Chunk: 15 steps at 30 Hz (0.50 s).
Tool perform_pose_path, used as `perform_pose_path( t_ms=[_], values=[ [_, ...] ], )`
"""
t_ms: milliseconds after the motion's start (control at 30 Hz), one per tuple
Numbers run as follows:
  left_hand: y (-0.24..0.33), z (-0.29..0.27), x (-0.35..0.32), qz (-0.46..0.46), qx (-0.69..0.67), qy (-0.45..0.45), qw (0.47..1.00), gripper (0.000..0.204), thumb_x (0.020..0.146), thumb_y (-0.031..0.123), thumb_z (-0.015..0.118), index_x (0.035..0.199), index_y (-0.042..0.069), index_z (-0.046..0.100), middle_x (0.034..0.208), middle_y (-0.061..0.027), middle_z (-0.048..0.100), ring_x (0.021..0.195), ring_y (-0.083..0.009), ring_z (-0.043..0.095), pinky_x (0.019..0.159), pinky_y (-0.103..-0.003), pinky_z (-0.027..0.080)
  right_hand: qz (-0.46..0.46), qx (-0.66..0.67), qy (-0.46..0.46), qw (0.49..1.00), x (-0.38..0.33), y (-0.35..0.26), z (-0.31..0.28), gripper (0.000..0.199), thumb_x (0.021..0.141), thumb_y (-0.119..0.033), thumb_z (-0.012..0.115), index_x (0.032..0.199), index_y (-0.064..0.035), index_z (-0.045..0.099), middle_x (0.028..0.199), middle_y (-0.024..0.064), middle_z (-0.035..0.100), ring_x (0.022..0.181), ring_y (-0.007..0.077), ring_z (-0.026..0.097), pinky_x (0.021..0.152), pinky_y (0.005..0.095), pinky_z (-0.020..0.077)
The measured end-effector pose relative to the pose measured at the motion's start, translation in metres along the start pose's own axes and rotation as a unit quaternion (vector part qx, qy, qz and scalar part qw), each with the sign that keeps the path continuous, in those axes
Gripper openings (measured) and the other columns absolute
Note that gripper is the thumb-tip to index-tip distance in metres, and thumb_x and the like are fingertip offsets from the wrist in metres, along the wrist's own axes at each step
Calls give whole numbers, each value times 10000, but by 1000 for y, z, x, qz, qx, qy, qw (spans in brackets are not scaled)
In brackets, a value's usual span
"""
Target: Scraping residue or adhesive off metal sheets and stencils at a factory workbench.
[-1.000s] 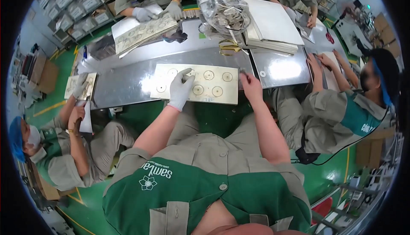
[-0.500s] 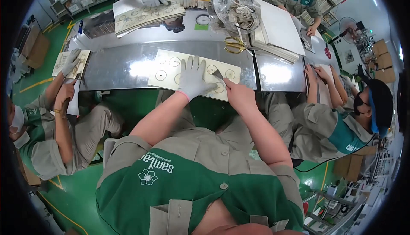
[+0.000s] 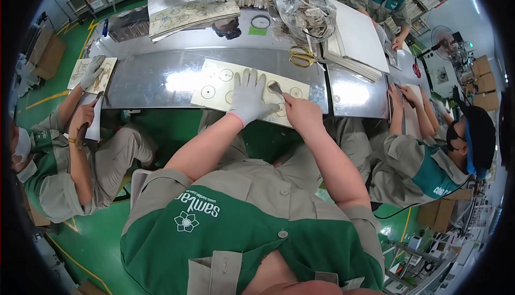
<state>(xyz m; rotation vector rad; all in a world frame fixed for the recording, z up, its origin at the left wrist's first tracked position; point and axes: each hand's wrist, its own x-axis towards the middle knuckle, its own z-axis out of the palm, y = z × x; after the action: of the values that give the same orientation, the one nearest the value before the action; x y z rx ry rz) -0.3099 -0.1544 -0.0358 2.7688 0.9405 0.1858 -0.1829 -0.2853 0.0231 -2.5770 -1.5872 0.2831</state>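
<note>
A pale cream board with rows of printed circles lies at the table's front edge. My gloved left hand rests flat on it, fingers spread, covering some circles. My bare right hand is wrapped round the handle of a small metal scraper; the handle is mostly hidden in the fist. The scraper's blade lies over one of the circles, just right of my left fingertips.
Gold-handled scissors lie beyond the board. Behind them sit a clear bag of scraps and a stack of white sheets. Co-workers handle sheets at the left, far side and right.
The whole view has shifted slightly. My right hand has moved the scraper a little, and its blade now covers more of the circle. My left hand stays flat on the board.
</note>
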Motion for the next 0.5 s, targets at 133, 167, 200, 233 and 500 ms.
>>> perform_pose_path(
  t_ms=[133, 167, 200, 233, 500],
  values=[
    [-4, 3, -2, 7, 0, 18, 1000, 1059, 743, 725, 652, 1503, 36, 385, 1554, -250, 326, 1467, -406, 248, 1201, -568, 134, 2, -43, -50, 998, -10, -4, -13, 327, 981, -252, 484, 1269, -216, 634, 902, 144, 719, 845, 356, 700, 708, 499, 546],
    [-1, 4, -5, 11, -2, 21, 1000, 1056, 743, 724, 654, 1495, 30, 392, 1550, -251, 332, 1460, -412, 258, 1198, -576, 135, 2, -43, -50, 998, -10, -6, -14, 327, 981, -252, 484, 1269, -216, 634, 902, 144, 719, 845, 356, 700, 708, 499, 546],
    [-2, 4, -4, 12, -6, 24, 1000, 1053, 744, 722, 654, 1493, 29, 394, 1548, -252, 335, 1458, -413, 263, 1197, -578, 133, 8, -46, -51, 998, -10, -8, -14, 322, 981, -251, 484, 1264, -214, 635, 903, 144, 719, 845, 356, 700, 707, 499, 546],
    [-4, 4, -3, 14, -9, 26, 1000, 1049, 745, 720, 655, 1491, 28, 396, 1545, -254, 337, 1456, -413, 267, 1197, -580, 132, 14, -49, -52, 997, -8, -11, -13, 317, 982, -249, 484, 1258, -212, 635, 904, 143, 719, 844, 355, 700, 706, 498, 546],
    [-2, 6, 1, 3, -12, 7, 1000, 1060, 746, 732, 648, 1509, 45, 382, 1574, -247, 307, 1483, -412, 222, 1207, -577, 93, 6, -35, -40, 999, 3, -9, -7, 300, 980, -300, 496, 1224, -235, 658, 903, 133, 721, 854, 364, 695, 709, 506, 545]
  ],
)
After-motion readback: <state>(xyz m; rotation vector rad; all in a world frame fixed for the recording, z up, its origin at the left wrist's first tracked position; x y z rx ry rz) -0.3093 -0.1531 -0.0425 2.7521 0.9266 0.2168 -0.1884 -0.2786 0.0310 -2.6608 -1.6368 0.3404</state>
